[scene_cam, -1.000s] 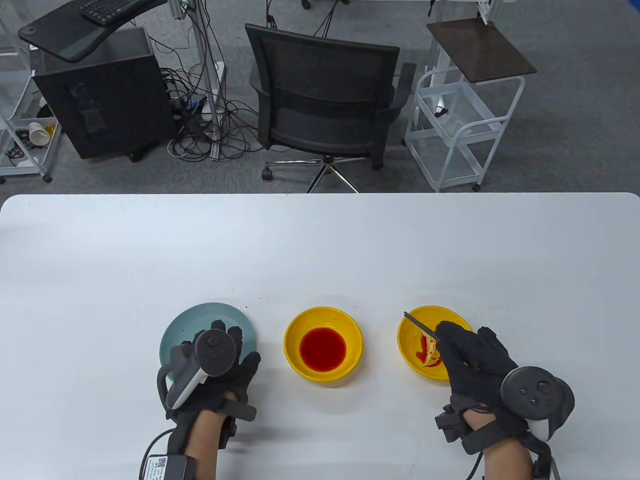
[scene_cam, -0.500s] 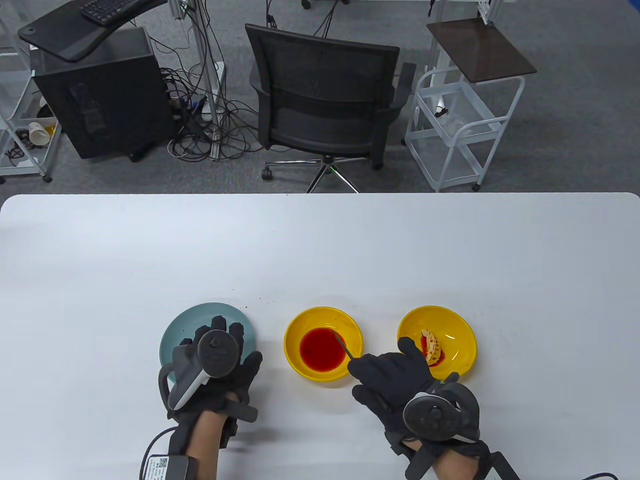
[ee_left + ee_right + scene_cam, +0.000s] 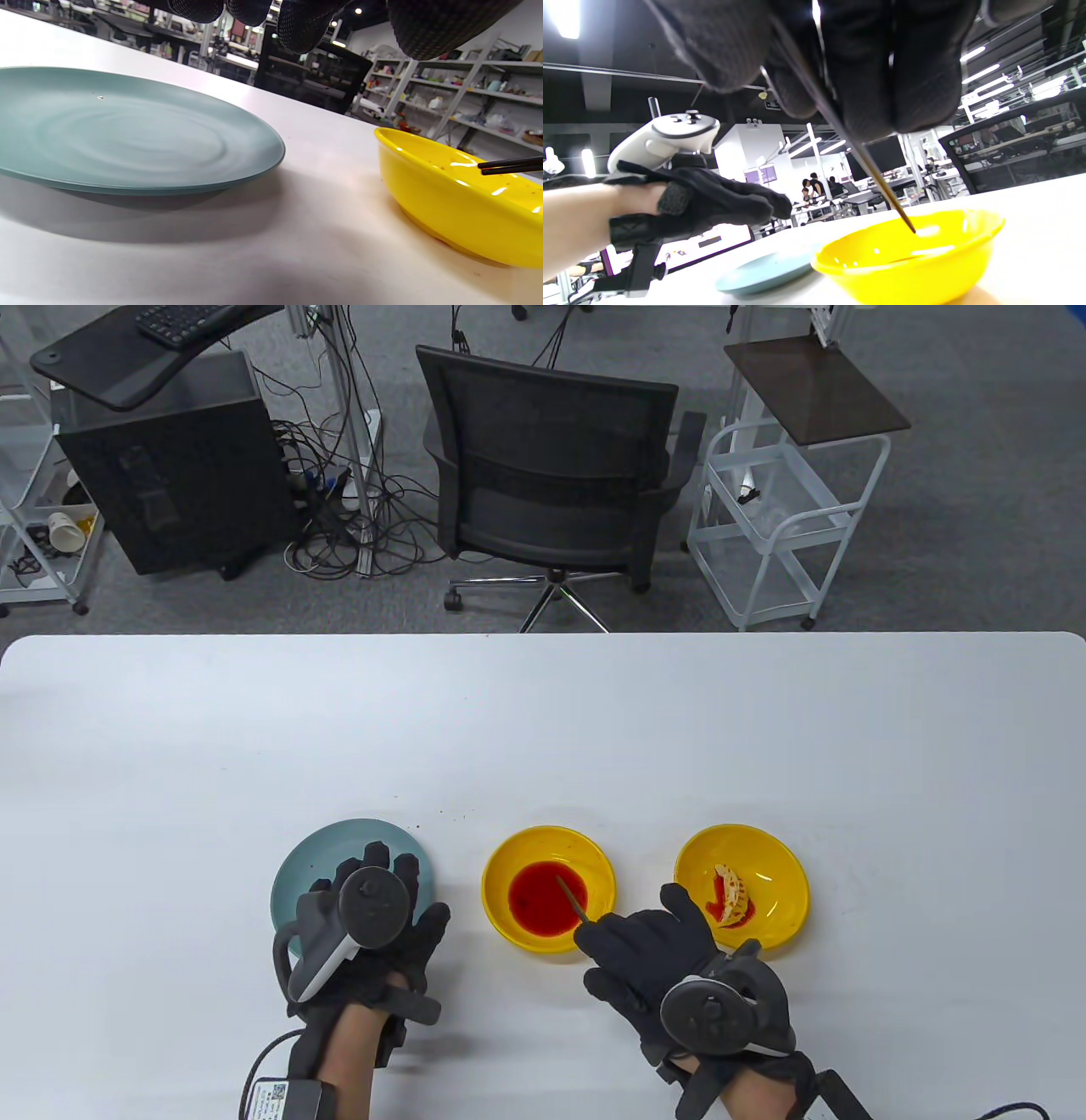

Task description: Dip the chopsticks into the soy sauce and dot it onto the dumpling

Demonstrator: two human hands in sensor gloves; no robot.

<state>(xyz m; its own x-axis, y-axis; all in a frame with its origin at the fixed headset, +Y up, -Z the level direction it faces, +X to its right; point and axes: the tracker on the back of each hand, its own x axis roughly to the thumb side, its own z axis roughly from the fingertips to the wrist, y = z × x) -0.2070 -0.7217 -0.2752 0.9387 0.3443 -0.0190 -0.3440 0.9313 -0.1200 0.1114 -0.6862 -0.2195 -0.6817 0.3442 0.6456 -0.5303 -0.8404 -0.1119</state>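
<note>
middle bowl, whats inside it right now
The middle bowl holds a pool of red sauce. The chopsticks, held by the right hand, reach in over the sauce. Whether the tips touch it cannot be told; the right wrist view hides the sauce behind the rim.

table view overhead; wrist views low, sharing yellow bowl.

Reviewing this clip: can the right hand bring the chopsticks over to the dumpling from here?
Probably yes. The right hand holds the chopsticks over the sauce bowl; nothing stands between it and the dumpling.
</note>
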